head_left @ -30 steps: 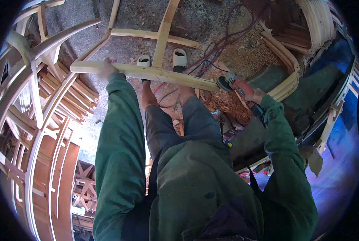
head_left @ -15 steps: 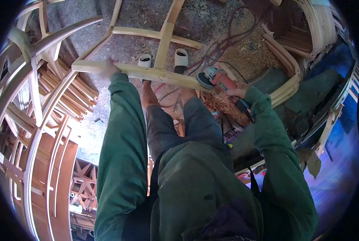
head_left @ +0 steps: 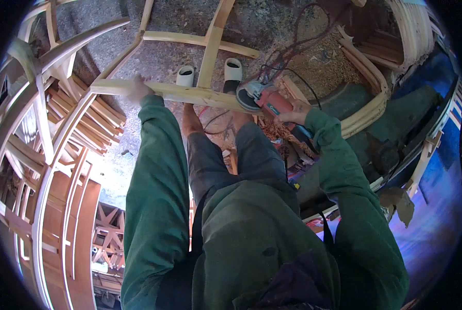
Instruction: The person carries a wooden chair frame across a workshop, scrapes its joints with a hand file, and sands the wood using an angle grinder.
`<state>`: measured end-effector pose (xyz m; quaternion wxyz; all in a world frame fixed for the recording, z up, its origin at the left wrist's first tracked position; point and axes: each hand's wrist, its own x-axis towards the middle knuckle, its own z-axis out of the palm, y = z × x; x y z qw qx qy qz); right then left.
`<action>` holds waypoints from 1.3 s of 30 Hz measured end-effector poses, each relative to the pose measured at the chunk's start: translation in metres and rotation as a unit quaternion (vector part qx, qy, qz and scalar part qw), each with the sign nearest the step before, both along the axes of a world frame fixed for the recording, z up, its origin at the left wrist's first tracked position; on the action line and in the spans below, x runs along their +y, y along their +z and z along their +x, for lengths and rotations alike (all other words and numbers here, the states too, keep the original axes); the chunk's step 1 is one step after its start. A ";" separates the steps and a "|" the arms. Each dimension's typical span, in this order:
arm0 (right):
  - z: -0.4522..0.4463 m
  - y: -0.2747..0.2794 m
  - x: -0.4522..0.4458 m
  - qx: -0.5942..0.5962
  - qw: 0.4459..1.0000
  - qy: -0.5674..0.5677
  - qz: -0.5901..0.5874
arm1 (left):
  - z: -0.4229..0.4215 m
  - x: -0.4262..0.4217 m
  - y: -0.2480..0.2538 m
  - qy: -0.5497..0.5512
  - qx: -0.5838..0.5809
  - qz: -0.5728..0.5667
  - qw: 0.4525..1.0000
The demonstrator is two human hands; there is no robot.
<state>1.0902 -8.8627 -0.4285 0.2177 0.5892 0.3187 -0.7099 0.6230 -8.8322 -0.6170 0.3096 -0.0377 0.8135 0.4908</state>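
Observation:
A long pale wooden beam (head_left: 189, 93) of a frame lies crosswise in front of my legs. Near its left end, my left hand (head_left: 139, 89) is wrapped over the wood, slightly blurred. My right hand (head_left: 294, 112) grips a red angle grinder (head_left: 275, 102) by its body. The grinder's round dark disc (head_left: 248, 96) rests on or just above the right part of the beam, hiding the wood there. A crosspiece (head_left: 209, 61) runs from the middle of the beam away from me.
Stacked wooden strips (head_left: 84, 121) and curved frames (head_left: 45, 181) stand at the left. Cables (head_left: 293, 49) and wood shavings (head_left: 329, 67) lie on the floor ahead. Bent wooden pieces (head_left: 368, 116) are at the right. My white shoes (head_left: 185, 76) are beyond the beam.
The grinder and my right hand have moved left along the beam, from its right end inward. My left hand has stayed at the left end.

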 end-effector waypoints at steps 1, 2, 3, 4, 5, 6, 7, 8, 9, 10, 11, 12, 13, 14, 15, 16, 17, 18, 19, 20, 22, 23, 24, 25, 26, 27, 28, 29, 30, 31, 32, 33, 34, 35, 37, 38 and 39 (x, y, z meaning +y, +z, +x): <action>0.006 0.004 -0.005 -0.012 1.000 -0.011 -0.005 | -0.001 -0.002 -0.002 0.001 -0.004 -0.002 1.000; 0.010 0.014 -0.006 -0.024 0.999 -0.022 -0.009 | -0.002 -0.003 -0.004 0.003 -0.007 -0.003 1.000; 0.015 0.022 -0.010 -0.034 0.999 -0.032 -0.013 | -0.006 -0.007 -0.007 0.005 -0.009 -0.005 1.000; 0.025 0.023 -0.020 -0.028 0.998 -0.055 -0.024 | -0.010 -0.010 -0.010 -0.002 -0.013 -0.006 1.000; 0.040 0.021 -0.036 -0.022 0.996 -0.079 -0.035 | -0.016 -0.015 -0.015 -0.010 -0.018 -0.007 1.000; 0.055 0.018 -0.051 -0.017 0.994 -0.103 -0.045 | -0.018 -0.017 -0.019 -0.017 -0.023 -0.006 1.000; 0.069 0.016 -0.067 -0.035 0.992 -0.112 -0.046 | -0.013 -0.018 -0.012 -0.006 -0.027 -0.006 1.000; 0.083 0.014 -0.083 -0.054 0.990 -0.122 -0.047 | -0.004 -0.015 0.005 0.005 -0.031 -0.006 0.999; 0.089 0.017 -0.091 -0.072 0.987 -0.132 -0.048 | -0.002 -0.018 0.005 0.015 -0.035 -0.005 0.999; 0.095 0.020 -0.098 -0.084 0.987 -0.127 -0.046 | -0.004 -0.018 0.007 0.011 -0.038 -0.002 0.999; 0.098 0.026 -0.099 -0.097 0.987 -0.122 -0.045 | -0.010 -0.022 0.004 0.006 -0.040 0.001 0.999; 0.101 0.028 -0.102 -0.110 0.986 -0.117 -0.044 | -0.014 -0.025 0.000 0.001 -0.042 0.004 0.999; 0.107 0.027 -0.109 -0.110 0.986 -0.125 -0.029 | -0.015 -0.030 -0.006 0.007 -0.057 0.004 0.998; 0.113 0.024 -0.118 -0.110 0.985 -0.132 -0.016 | -0.003 -0.023 0.012 0.013 -0.071 0.002 0.997; 0.113 0.025 -0.122 -0.110 0.984 -0.141 -0.004 | 0.001 -0.024 0.020 0.018 -0.084 0.000 0.996; 0.111 0.026 -0.125 -0.120 0.984 -0.134 0.005 | 0.004 -0.024 0.028 0.023 -0.089 -0.004 0.996; 0.100 0.031 -0.116 -0.130 0.983 -0.127 0.016 | 0.005 -0.023 0.030 0.029 -0.094 -0.006 0.995; 0.090 0.033 -0.110 -0.140 0.983 -0.120 0.028 | 0.005 -0.022 0.029 0.034 -0.099 -0.006 0.994; 0.080 0.033 -0.112 -0.136 0.975 -0.174 0.025 | 0.004 -0.020 0.028 0.027 -0.086 -0.010 0.996; 0.071 0.033 -0.114 -0.130 0.965 -0.227 0.022 | 0.003 -0.019 0.027 0.020 -0.073 -0.014 0.997; 0.071 0.025 -0.129 -0.128 0.958 -0.253 0.038 | 0.002 -0.019 0.024 0.012 -0.056 -0.020 0.998; 0.079 0.011 -0.149 -0.131 0.963 -0.227 0.058 | 0.005 -0.015 0.029 0.011 -0.052 -0.023 0.998; 0.083 0.005 -0.156 -0.134 0.968 -0.199 0.078 | 0.005 -0.014 0.030 0.011 -0.048 -0.025 0.998; 0.091 0.001 -0.160 -0.129 0.974 -0.177 0.062 | 0.004 -0.014 0.031 0.013 -0.043 -0.022 0.999; 0.097 0.000 -0.161 -0.126 0.979 -0.155 0.046 | 0.005 -0.013 0.032 0.014 -0.039 -0.019 0.999; 0.103 0.000 -0.162 -0.124 0.983 -0.134 0.030 | 0.007 -0.013 0.032 0.016 -0.037 -0.017 0.999; 0.112 -0.004 -0.171 -0.149 0.981 -0.120 0.028 | 0.009 -0.012 0.032 0.019 -0.035 -0.033 0.999; 0.115 -0.009 -0.177 -0.173 0.979 -0.105 0.026 | 0.013 -0.010 0.036 0.022 -0.033 -0.049 0.998; 0.120 -0.011 -0.183 -0.181 0.977 -0.114 0.014 | 0.017 -0.008 0.040 0.025 -0.030 -0.066 0.997; 0.124 -0.013 -0.189 -0.189 0.974 -0.122 0.002 | 0.020 -0.006 0.044 0.027 -0.031 -0.067 0.997; 0.115 -0.003 -0.173 -0.180 0.971 -0.153 -0.020 | 0.017 -0.006 0.041 0.030 -0.031 -0.067 0.997; 0.105 0.007 -0.156 -0.171 0.967 -0.184 -0.041 | 0.015 -0.007 0.039 0.033 -0.030 -0.067 0.997; 0.098 0.012 -0.147 -0.154 0.969 -0.191 -0.035 | 0.014 -0.007 0.038 0.035 -0.031 -0.059 0.997; 0.091 0.016 -0.139 -0.138 0.970 -0.197 -0.029 | 0.015 -0.008 0.038 0.038 -0.032 -0.052 0.997; 0.072 0.030 -0.113 -0.130 0.974 -0.181 -0.036 | 0.016 -0.009 0.037 0.034 -0.033 -0.044 0.998; 0.061 0.038 -0.093 -0.138 0.977 -0.157 -0.047 | 0.016 -0.010 0.038 0.029 -0.032 -0.043 0.998; 0.061 0.033 -0.094 -0.133 0.979 -0.150 -0.038 | 0.016 -0.010 0.038 0.024 -0.031 -0.042 0.998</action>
